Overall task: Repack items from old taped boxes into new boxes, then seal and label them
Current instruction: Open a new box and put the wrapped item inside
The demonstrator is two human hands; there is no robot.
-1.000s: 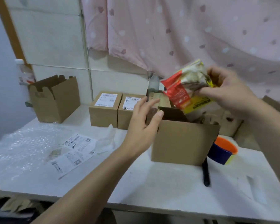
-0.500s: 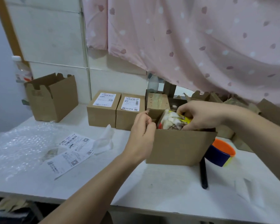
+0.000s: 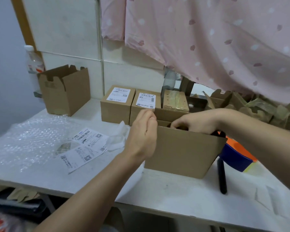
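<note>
An open brown cardboard box [image 3: 182, 153] stands on the white table [image 3: 157, 191] in front of me. My left hand [image 3: 142, 134] lies against the box's left wall, its fingers curled over the top edge there. My right hand [image 3: 197, 122] reaches down into the box from above. Its fingertips are hidden behind the box wall, and the snack packet is out of sight inside. Two sealed boxes with white labels [image 3: 117, 104] [image 3: 145, 106] stand side by side behind, and an old taped box [image 3: 174, 101] is to their right.
Loose shipping labels [image 3: 85, 148] and bubble wrap [image 3: 28, 141] lie at the left. An empty open box [image 3: 65, 91] stands far left. A blue and orange tape roll [image 3: 234, 158] and a black pen-like tool [image 3: 222, 178] lie right of the box. Torn cardboard [image 3: 258, 108] is heaped under the pink curtain.
My right hand brought the red and yellow snack packet down from above the box into it; the packet is now hidden. My left hand moved onto the box's left edge.
</note>
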